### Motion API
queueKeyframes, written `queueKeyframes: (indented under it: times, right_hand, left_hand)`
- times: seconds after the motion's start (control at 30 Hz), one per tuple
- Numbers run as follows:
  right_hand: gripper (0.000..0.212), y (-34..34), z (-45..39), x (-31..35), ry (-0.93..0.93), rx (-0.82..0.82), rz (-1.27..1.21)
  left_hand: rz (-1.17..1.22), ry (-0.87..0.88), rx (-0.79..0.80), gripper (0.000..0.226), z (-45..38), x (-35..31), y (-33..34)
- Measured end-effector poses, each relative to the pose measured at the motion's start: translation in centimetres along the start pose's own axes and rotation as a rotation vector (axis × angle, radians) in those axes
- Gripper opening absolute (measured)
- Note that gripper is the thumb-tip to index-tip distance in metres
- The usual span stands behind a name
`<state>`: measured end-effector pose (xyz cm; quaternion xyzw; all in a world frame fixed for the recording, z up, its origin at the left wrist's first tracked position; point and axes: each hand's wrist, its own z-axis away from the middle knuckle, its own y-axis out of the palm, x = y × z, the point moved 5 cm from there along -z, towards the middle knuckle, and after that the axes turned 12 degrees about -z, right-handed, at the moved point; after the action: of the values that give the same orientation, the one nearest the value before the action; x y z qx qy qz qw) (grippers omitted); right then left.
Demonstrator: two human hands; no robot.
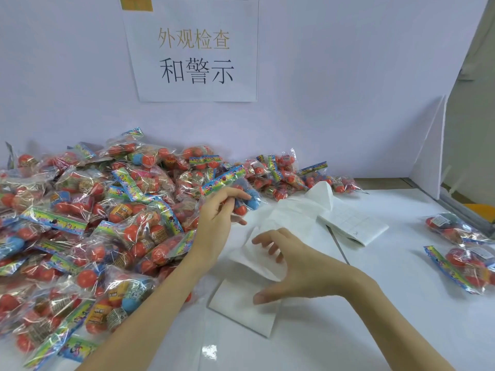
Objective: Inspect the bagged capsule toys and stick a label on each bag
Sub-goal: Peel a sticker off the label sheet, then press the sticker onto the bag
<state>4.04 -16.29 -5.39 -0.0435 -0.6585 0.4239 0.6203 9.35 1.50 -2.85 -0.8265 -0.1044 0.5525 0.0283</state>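
Right hand [288,266] hovers spread over label sheets [242,306]; left hand [218,212] grips a bagged toy [245,202].

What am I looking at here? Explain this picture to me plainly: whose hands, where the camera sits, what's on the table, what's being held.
There is no machine here: a person works with two bare hands, and the single picture comes from a camera worn on their head, looking forward and down.

On the white table a big pile of bagged capsule toys fills the left side: clear bags of red, blue and orange balls with colourful header strips. Two bags lie apart at the right edge. In the middle lie white paper sheets, likely the label sheets.

The left hand reaches to the pile's edge and grips one bag. The right hand rests on the white paper, thumb pressing one sheet; its fingers are loosely bent.

A paper sign with Chinese writing hangs on the wall behind.
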Motion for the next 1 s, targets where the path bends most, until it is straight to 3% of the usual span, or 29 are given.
queueKeyframes:
  times: [0.13, 0.23, 0.4, 0.5, 0.67, 0.83, 0.93, 1.0]
  right_hand:
    - [0.031, -1.3, -0.2, 0.4, -0.086, -0.136, -0.081]
    - [0.005, -2.7, -0.3, 0.6, -0.140, -0.273, -0.189]
    - [0.004, -4.7, 0.1, 0.2, -0.197, -0.475, -0.393]
    - [0.010, -5.4, 0.3, -0.2, -0.209, -0.582, -0.476]
    - [0.020, -5.3, 0.3, 0.0, -0.281, -0.692, -0.274]
    - [0.021, -5.2, 0.6, 0.6, -0.384, -0.764, -0.054]
    - [0.021, -5.1, 0.8, 0.8, -0.423, -0.776, -0.003]
    - [0.021, -4.9, 1.0, 1.0, -0.448, -0.797, 0.029]
  left_hand:
    - [-0.031, 0.014, 0.050, 0.039, 0.0, 0.0, 0.1]
    - [-0.060, 0.050, 0.134, 0.034, 0.2, -0.3, 0.5]
    - [-0.203, 0.075, 0.237, 0.035, 0.8, -0.4, 1.4]
    - [-0.193, 0.026, 0.297, 0.020, 1.0, 0.2, 1.7]
    - [-0.274, 0.059, 0.292, 0.016, 0.7, 0.4, 1.8]
    - [-0.338, 0.046, 0.286, 0.037, 0.6, 0.5, 1.8]
    - [-0.334, 0.035, 0.297, 0.034, 0.8, 0.2, 1.9]
    - [-0.330, 0.000, 0.320, 0.047, 1.0, 0.2, 1.9]
